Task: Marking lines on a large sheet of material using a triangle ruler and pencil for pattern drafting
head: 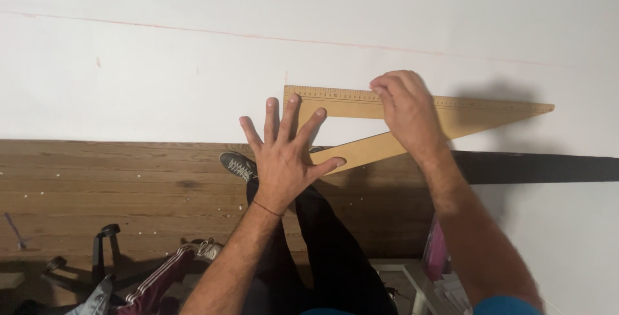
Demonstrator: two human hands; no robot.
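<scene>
Fingers of the left hand [284, 160] spread flat pin the wooden set square [361, 118] on the white board [129, 76], while the right hand's [406, 112] curled fingertips press its ruled edge, so uneven pressure could pivot it.

both bare forearms reach up and away from the body. the left hand [284, 154] lies flat with its back showing, all five fingers spread wide and pointing to the far side, the thumb splayed out to the right; a thin red cord circles its wrist. the right hand [406, 108] sits just to the right and a little farther off, knuckles up, fingers curled together and pressing down at their tips, its forearm slanting back toward the near right.
</scene>
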